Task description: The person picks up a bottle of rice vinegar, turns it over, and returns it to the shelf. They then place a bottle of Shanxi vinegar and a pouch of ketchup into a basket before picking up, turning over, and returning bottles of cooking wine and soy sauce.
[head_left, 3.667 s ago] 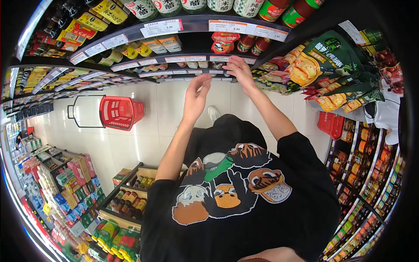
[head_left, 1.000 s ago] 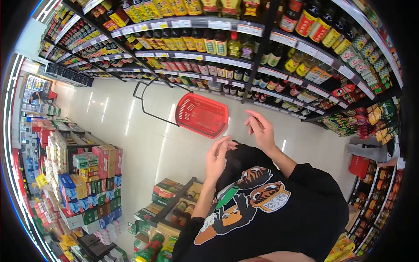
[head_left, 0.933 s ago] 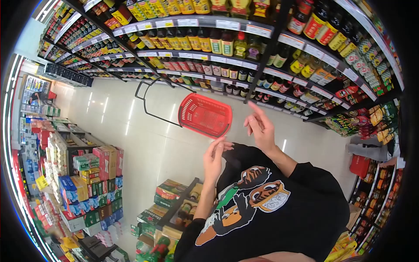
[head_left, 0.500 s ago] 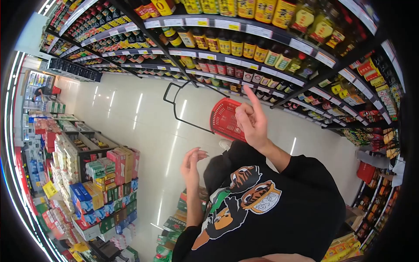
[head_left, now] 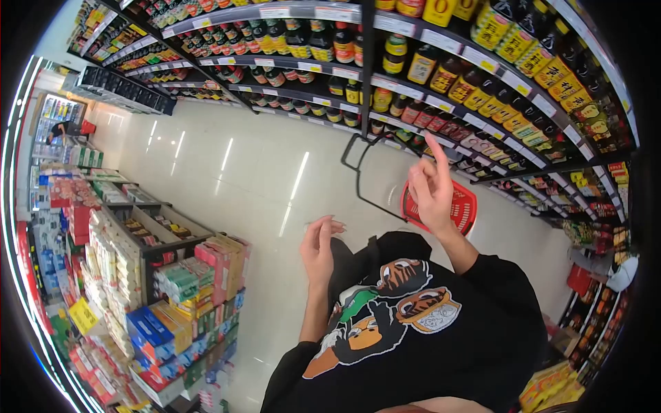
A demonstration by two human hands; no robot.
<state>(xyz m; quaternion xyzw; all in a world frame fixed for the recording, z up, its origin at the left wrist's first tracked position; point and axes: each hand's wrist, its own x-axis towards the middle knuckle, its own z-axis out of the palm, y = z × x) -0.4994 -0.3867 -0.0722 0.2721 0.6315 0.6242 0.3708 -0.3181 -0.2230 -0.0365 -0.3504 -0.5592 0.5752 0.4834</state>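
At far left, a yellow sign (head_left: pixel 84 315) fronts the goods display, apparently so that shoppers can read it from the aisle. Beside it, boxed goods (head_left: pixel 157 330) are stacked in close tiers, probably to save floor space.

Next, near the middle, the left hand (head_left: pixel 318 251) is raised over the floor (head_left: pixel 265 179) with fingers loosely bent. It grips nothing and touches no goods.

Right of it, the black handle (head_left: pixel 358 186) of the red basket slants up toward the shelves, with no hand on it; its length suggests pulling rather than carrying.

The right hand (head_left: pixel 432 196) is raised, index finger extended toward the shelving and the others curled. It too is empty; the pose reads as pointing. It partly hides the red basket (head_left: pixel 465 206), which stands on the floor near the shelf foot, presumably leaving both hands free.

Above and to the right, bottles (head_left: pixel 506 113) stand in rows behind price labels (head_left: pixel 544 104), likely arranged so that product and price are read together.
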